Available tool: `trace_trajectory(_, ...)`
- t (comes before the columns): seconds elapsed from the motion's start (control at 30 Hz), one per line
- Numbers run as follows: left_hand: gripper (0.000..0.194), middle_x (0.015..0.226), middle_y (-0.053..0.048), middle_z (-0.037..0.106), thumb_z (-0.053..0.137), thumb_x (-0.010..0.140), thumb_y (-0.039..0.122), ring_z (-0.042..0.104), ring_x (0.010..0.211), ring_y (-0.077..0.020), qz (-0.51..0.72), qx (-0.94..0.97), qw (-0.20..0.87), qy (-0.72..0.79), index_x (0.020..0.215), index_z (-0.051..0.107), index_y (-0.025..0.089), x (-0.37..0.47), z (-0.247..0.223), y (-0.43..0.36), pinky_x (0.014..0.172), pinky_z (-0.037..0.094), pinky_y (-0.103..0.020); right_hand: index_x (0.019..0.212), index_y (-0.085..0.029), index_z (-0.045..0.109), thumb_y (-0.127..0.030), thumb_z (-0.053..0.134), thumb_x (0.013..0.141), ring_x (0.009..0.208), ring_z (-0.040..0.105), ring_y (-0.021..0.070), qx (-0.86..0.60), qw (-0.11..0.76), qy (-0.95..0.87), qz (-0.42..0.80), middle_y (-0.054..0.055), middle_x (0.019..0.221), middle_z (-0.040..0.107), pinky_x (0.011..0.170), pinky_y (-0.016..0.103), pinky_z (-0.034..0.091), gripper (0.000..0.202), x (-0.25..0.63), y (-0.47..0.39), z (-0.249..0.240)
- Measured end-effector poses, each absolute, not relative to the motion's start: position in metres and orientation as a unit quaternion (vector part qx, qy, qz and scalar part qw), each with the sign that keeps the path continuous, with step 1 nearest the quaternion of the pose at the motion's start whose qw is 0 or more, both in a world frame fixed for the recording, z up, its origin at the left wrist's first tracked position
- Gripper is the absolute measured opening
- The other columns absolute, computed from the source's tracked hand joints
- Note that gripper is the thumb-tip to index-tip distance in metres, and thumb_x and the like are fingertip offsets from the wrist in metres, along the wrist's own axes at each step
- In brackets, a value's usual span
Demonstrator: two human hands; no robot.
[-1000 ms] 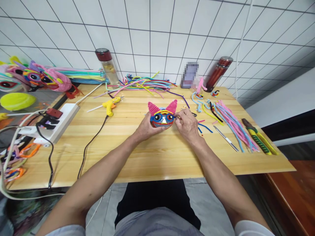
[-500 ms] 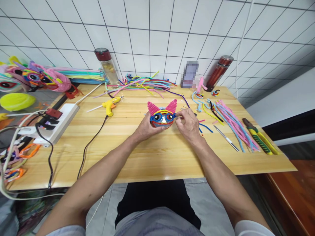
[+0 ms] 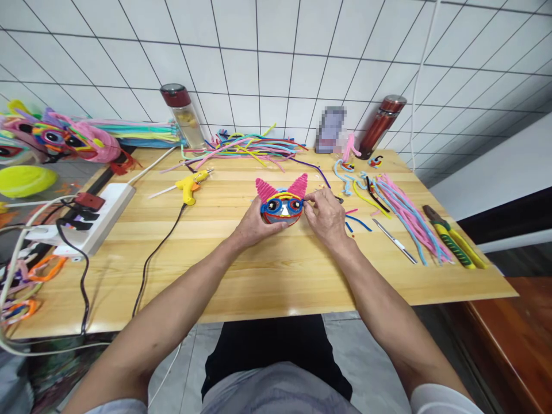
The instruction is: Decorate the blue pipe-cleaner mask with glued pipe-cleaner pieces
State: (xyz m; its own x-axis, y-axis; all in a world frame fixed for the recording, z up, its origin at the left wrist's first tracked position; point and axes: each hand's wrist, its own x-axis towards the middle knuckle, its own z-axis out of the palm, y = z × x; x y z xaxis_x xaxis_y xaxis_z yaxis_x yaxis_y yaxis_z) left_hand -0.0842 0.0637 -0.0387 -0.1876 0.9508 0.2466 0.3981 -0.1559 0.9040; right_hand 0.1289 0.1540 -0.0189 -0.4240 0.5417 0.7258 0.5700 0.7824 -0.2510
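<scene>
A small animal mask (image 3: 282,208) made of pipe cleaners, with pink pointed ears, blue-ringed eyes and a red lower edge, is held above the middle of the table. My left hand (image 3: 254,225) wraps round its left side, thumb along the bottom edge. At the mask's right edge, beside the blue eye ring, my right hand (image 3: 325,214) pinches with thumb and forefinger. A bit of blue shows at those fingertips, but I cannot make out exactly what they grip.
A yellow glue gun (image 3: 188,186) with a trailing cord lies left of the mask. Pipe cleaners (image 3: 254,145), a craft knife (image 3: 394,241) and pliers (image 3: 451,238) lie around. A power strip (image 3: 101,221) sits at left; two bottles (image 3: 382,127) stand by the wall.
My right fingertips have come closer against the mask's right edge, where a short blue end stuck out before. The view has shifted slightly; my left hand keeps its hold.
</scene>
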Motion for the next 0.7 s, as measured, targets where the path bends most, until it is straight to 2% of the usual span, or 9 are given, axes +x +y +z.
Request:
trace_trajectory(0.2, 0.077, 0.124, -0.012, 0.070, 0.094, 0.067, 0.052, 0.070, 0.115, -0.0333, 0.489, 0.575, 0.266, 0.599, 0.126, 0.057, 0.019, -0.0852, -0.0381, 0.0632, 0.103, 0.058, -0.051, 0.093, -0.022, 0.064, -0.018, 0.057, 0.099, 0.084, 0.062, 0.0243, -0.334, 0.390, -0.857, -0.044, 0.008, 0.090, 0.067, 0.077, 0.036, 0.048, 0.010, 0.1272, 0.1538, -0.0178)
trace_trajectory(0.4, 0.076, 0.123, -0.013, 0.070, 0.094, 0.067, 0.053, 0.070, 0.115, -0.0342, 0.486, 0.571, 0.273, 0.602, 0.124, 0.057, 0.019, -0.0850, -0.0389, 0.0633, 0.102, 0.057, -0.051, 0.094, -0.023, 0.061, -0.018, 0.056, 0.098, 0.080, 0.060, 0.0230, -0.339, 0.374, -0.863, -0.011, 0.007, 0.090, 0.066, 0.073, 0.035, 0.046, 0.008, 0.1311, 0.1519, -0.0178)
trace_trajectory(0.7, 0.076, 0.122, -0.013, 0.070, 0.094, 0.066, 0.055, 0.070, 0.114, -0.0342, 0.493, 0.567, 0.279, 0.598, 0.122, 0.057, 0.019, -0.0837, -0.0374, 0.0625, 0.101, 0.058, -0.052, 0.097, -0.023, 0.066, -0.019, 0.060, 0.098, 0.080, 0.063, 0.0222, -0.349, 0.399, -0.848, 0.004, 0.007, 0.095, 0.068, 0.073, 0.035, 0.047, 0.007, 0.1306, 0.1504, -0.0162)
